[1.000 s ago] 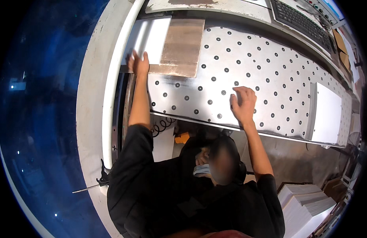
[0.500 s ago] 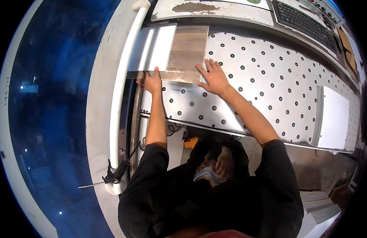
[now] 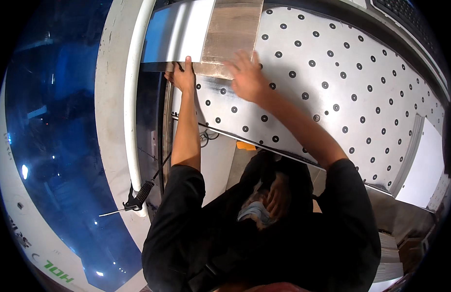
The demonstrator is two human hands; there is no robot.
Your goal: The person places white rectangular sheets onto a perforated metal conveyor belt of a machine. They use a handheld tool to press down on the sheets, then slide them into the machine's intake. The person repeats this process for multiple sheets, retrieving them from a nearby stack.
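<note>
A white sheet (image 3: 191, 30) lies on a larger brown, wood-toned board (image 3: 231, 36); its left part reflects blue. At the near edge of both is my left hand (image 3: 182, 78). Its thumb stretches up onto the sheet's edge and its fingers spread left along the board's dark front edge, their tips partly hidden. My right hand (image 3: 247, 78), blurred by motion, is over the board's near right corner with its fingers apart and nothing in them. Whether it touches the board, I cannot tell.
A pale metal table (image 3: 303, 109) dotted with black studs bears the board. White panels (image 3: 422, 165) are stacked at its right end. On the left run a white tube (image 3: 133, 107) with a spring-and-rod fitting (image 3: 140, 198) and a blue window panel (image 3: 55, 146). A keyboard (image 3: 405, 17) sits far right.
My view has shifted, so the board and sheet appear higher. My right hand has moved left over the board's corner from its right edge. My left hand keeps its place at the near edge.
</note>
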